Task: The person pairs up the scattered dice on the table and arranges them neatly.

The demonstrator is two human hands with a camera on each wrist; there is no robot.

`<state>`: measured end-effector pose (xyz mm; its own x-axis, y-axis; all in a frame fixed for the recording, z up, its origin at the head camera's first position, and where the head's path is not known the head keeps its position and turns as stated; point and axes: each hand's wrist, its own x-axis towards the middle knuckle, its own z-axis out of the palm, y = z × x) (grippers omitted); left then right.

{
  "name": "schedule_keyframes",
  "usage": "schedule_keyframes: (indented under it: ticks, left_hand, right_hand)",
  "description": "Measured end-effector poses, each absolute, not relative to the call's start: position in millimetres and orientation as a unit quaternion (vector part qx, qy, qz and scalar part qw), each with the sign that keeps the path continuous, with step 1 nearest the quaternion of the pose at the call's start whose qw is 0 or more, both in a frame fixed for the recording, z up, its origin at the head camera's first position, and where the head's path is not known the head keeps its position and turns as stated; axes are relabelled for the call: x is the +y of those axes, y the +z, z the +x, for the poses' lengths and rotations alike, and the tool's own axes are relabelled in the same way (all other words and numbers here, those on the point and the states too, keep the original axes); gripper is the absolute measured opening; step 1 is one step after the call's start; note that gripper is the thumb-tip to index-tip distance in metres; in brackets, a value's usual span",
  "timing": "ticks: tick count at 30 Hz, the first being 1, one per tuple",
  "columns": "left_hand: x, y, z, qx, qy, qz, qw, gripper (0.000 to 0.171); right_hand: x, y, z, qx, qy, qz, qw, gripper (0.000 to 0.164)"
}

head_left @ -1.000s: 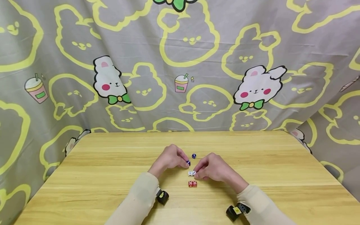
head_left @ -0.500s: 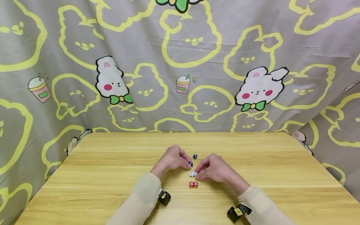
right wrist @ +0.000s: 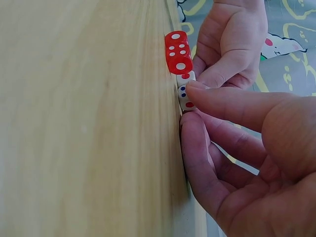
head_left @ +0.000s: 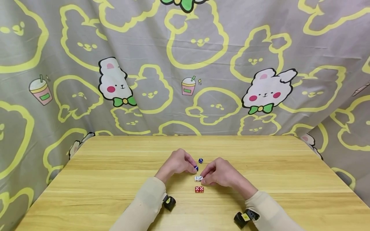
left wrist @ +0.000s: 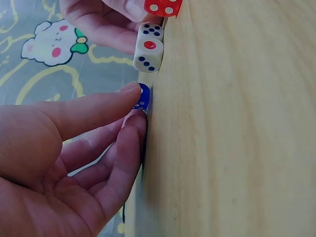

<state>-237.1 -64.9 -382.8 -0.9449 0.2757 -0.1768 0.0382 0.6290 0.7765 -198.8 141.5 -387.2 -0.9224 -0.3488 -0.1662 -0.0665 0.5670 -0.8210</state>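
Note:
My left hand [head_left: 180, 161] pinches a blue die [left wrist: 143, 96] between thumb and fingertips, at the tabletop. A second blue die [head_left: 200, 160] sits a little beyond it to the right, turned cornerwise and apart from both hands. My right hand [head_left: 222, 172] pinches the right one of two white dice [head_left: 198, 178], its thumb on the near side. Those white dice stand side by side, touching. Nearer to me, a pair of red dice [head_left: 199, 189] lies face against face, with neither hand on them. Fingers hide part of the pinched dice.
The wooden table [head_left: 115, 179] stretches to both sides of the dice. Behind it hangs a grey curtain [head_left: 179, 106] with cartoon prints. A black wrist camera [head_left: 169, 203] is strapped at the left sleeve, and another black camera [head_left: 241, 219] at the right.
The left hand has shifted slightly right with its blue die. The right hand stays at the white dice. The whole head view has also moved a little.

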Motion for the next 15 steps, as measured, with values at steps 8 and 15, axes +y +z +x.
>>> schedule_keyframes:
  ticks: [8,15]
  left_hand:
    - [-65.9,-383.7,-237.1,0.893,0.418,0.088,0.139,0.014]
    - [-64.6,-382.3,-236.2,0.892,0.420,0.090,0.140,0.014]
  right_hand:
    - [141.6,-387.2,-199.6,0.868,-0.453,-0.124,0.161,0.013]
    - [142.4,-386.1,-199.2,0.868,-0.453,-0.121,0.163,0.013]
